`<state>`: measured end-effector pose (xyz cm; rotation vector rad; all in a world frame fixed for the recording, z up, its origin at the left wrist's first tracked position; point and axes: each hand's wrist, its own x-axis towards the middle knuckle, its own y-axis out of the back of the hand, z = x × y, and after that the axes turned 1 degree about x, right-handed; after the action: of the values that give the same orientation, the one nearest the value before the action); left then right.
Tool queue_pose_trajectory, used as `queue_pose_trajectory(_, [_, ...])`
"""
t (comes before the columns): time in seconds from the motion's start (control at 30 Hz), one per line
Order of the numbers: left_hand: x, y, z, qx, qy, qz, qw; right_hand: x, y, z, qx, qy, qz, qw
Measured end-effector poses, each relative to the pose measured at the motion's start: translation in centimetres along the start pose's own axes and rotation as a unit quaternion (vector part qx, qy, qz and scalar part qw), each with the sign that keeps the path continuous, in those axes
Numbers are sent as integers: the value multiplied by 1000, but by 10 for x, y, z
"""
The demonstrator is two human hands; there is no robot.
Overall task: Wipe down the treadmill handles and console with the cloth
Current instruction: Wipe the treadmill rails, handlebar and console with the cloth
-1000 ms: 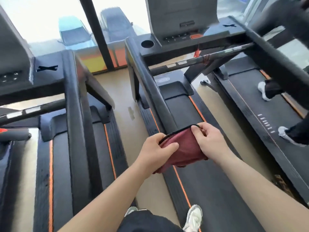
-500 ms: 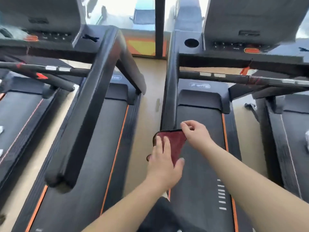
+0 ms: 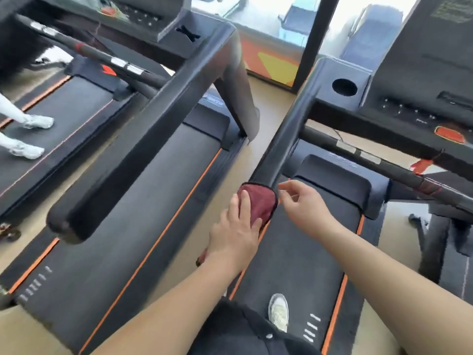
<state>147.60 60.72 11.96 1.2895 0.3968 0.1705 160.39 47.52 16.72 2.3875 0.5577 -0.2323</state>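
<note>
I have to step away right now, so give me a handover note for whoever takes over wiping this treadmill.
Left hand: flat, pressing the red cloth onto the near end of the left handle.
Right hand: loosely curled beside the cloth's edge; contact unclear.
Done: cloth in place, no wiping evident yet.
Left: the handle's length, the crossbar, the console.

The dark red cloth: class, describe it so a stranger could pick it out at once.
Start at the right-hand black treadmill with the round cup hole. Follow its black padded left handrail toward the camera: the dark red, black-edged cloth covers the near end, under the left hand. No other handrail in view carries anything.
</note>
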Motion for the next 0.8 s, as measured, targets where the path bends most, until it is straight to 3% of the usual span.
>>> queue_pose_trajectory(0.2, [-38, -19, -7, 79, 28, 0, 997, 4, 0, 23, -12, 101, -92, 991])
queue_pose_trajectory(0.3, [5, -1, 11, 1, 85, -25, 996, -3, 7, 27, -32, 131, -128, 983])
queue_pose_trajectory(0.43, [14, 2, 26, -25, 152, 30, 988, -2, 9, 15, -32, 173, -132, 975])
queue_pose_trajectory(0.5, [-14, -11, 28, 12, 137, 81, 987, -3, 3, 3, -41, 227, -140, 963])
queue_pose_trajectory(0.63, [-81, -45, -12, 18, 29, 178, 984, -14, -16, -11, -49, 313, -173, 933])
queue_pose_trajectory(0.73, [-95, -43, -30, -53, 51, 143, 987, -7, -25, -4, -147, 389, -184, 890])
queue_pose_trajectory(0.8, [-78, -31, -20, -56, 107, 94, 988, 1, -23, 0, -171, 377, -186, 891])
